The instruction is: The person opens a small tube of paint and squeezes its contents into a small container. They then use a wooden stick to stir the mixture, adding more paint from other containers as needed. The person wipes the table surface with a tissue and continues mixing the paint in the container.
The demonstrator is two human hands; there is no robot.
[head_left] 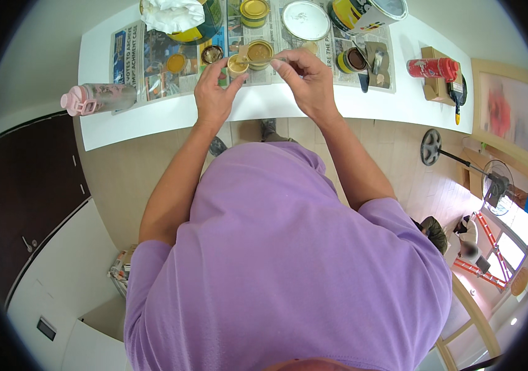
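My left hand [212, 96] closes round the small cup [237, 65], probably steadying it; open tin [260, 52] at its two o'clock, likely for easy reach. Right hand [307, 83] pinching? Can't tell.

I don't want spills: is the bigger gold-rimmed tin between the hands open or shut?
Open: no lid covers the tin, and brown contents show inside its gold rim.

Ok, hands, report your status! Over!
Left hand around small, round yellow container. Right hand beside larger, round gold metal tin. Tin possibly in the way.
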